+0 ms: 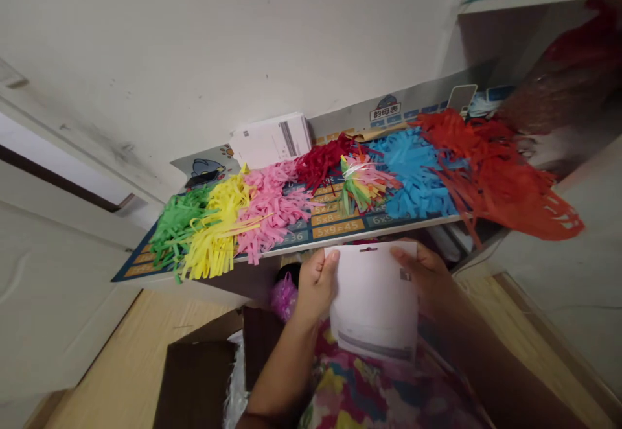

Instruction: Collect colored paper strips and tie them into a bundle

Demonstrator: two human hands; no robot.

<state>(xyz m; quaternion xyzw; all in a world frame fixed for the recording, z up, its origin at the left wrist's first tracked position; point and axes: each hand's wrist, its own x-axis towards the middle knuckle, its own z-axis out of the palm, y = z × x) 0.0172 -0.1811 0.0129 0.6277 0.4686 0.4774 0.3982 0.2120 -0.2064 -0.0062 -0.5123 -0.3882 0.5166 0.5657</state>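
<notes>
Left hand (pixel 315 286): gripping the white card's left edge.
Right hand (pixel 422 272): gripping its right edge.
White card (pixel 374 299): held between both hands, just below the shelf.
Shelf (pixel 359 240): carries fringed paper strips (pixel 272 212), multicoloured.
Cardboard box (pixel 199 383): open, below left hand.

Mult. table mat (pixel 335 227), orange tiles w/ dark print: clearest tile reads "5×9=45". Nearby, 1 tile shows only "=36", another starts "6×", rest cut off. Other tiles too small or covered to read fully. Behind it, a sign strip (pixel 389 113) carries the Chinese heading "韵母表" in a white box. White card (pixel 374 293) held up at front: grey patch + grey bar, print too blurred to read. Same for white card stack (pixel 272 140) at back.
</notes>
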